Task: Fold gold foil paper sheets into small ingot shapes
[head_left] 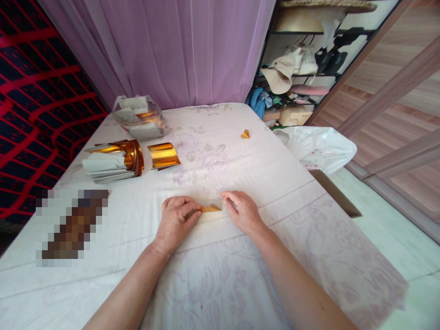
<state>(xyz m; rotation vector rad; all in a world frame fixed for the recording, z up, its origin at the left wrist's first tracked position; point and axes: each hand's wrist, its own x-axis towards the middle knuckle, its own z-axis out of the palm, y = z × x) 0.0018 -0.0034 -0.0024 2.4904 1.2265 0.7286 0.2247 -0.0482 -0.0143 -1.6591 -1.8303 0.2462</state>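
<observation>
A small sheet of gold foil paper, pale on its other face, lies partly folded on the cloth, with a gold triangular flap at its near side. My left hand holds the sheet's left end between thumb and fingers. At the right end, my right hand has its bent fingertips at the far corner of the sheet, seemingly gripping it. Beyond my hands lie a short stack of gold foil sheets and a thicker curled bundle of foil paper. A small folded gold piece sits farther off to the right.
A clear plastic bag of foil paper stands at the back left of the cloth-covered table. A blurred-out item lies at the left. Beyond the right edge are a white plastic bag and a shelf of belongings.
</observation>
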